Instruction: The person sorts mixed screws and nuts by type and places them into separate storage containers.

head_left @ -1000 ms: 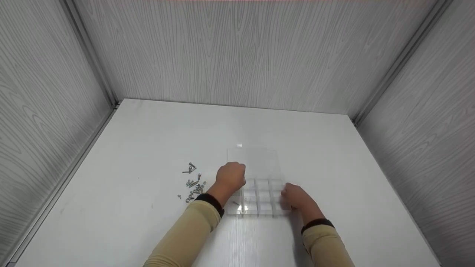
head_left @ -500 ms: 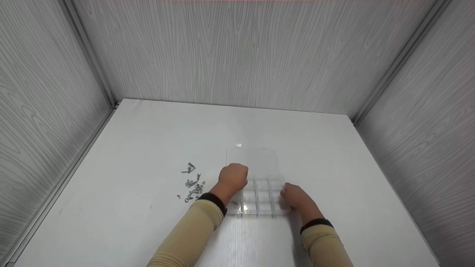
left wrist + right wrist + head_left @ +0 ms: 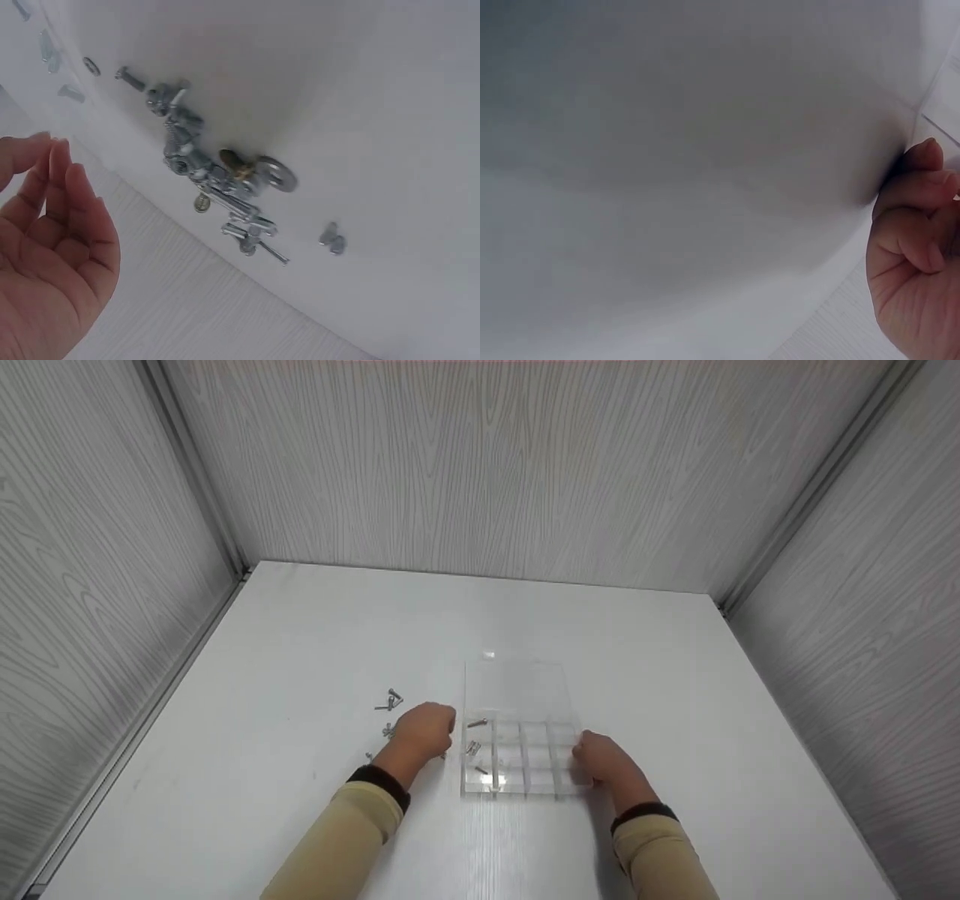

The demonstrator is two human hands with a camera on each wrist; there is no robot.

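A clear plastic compartment box (image 3: 536, 761) lies on the white table (image 3: 300, 645), its lid (image 3: 517, 684) folded open behind it. Three screws (image 3: 474, 747) lie in its left column of cells. My right hand (image 3: 592, 756) grips the box's right wall, fingers curled in the right wrist view (image 3: 919, 202). My left hand (image 3: 431, 727) hovers just left of the box, over a loose pile of screws, nuts and washers (image 3: 389, 701). The left wrist view shows that hand (image 3: 49, 169) relaxed and empty, with the pile (image 3: 217, 180) beyond its fingers.
Grey wood-grain walls close in the table on the left, back and right. Bare white tabletop lies behind the lid and to the far left of the pile.
My left hand has drawn back from above the box's left cells to the screw pile on the left. Screws now show in the left column. The right hand stays put.
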